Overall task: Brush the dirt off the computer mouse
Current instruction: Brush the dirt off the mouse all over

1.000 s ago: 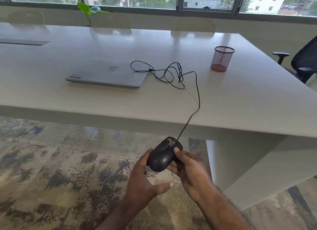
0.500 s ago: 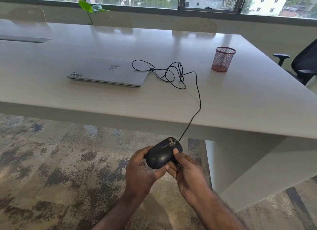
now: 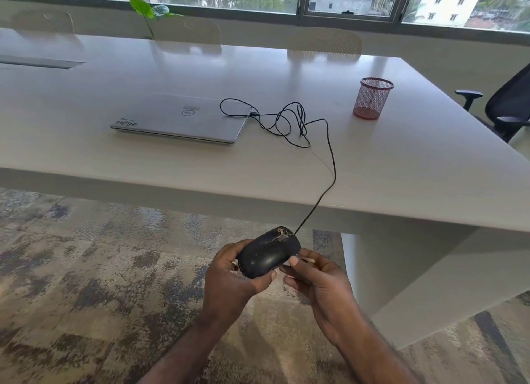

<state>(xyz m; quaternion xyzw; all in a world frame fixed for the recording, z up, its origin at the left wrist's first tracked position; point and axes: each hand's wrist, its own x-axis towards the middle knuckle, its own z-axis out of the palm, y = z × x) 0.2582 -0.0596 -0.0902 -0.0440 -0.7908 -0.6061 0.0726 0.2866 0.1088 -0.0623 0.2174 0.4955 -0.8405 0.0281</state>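
Two hands: I see my left hand (image 3: pixel 229 271) gripping the black mouse (image 3: pixel 268 251), pale dirt near its wheel; my right hand (image 3: pixel 321 286) pinches something small.

One mouse (image 3: pixel 268 253), one laptop (image 3: pixel 179 121), one mesh cup (image 3: pixel 372 98), two hands (image 3: pixel 229 277).

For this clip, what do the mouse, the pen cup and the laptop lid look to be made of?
Mouse: probably black plastic, slightly glossy, with a soft highlight and pale dirt near the wheel.
Pen cup: likely red wire mesh, since the table shows through it.
Laptop lid: matte silver, either metal or painted plastic; the look leaves that open.
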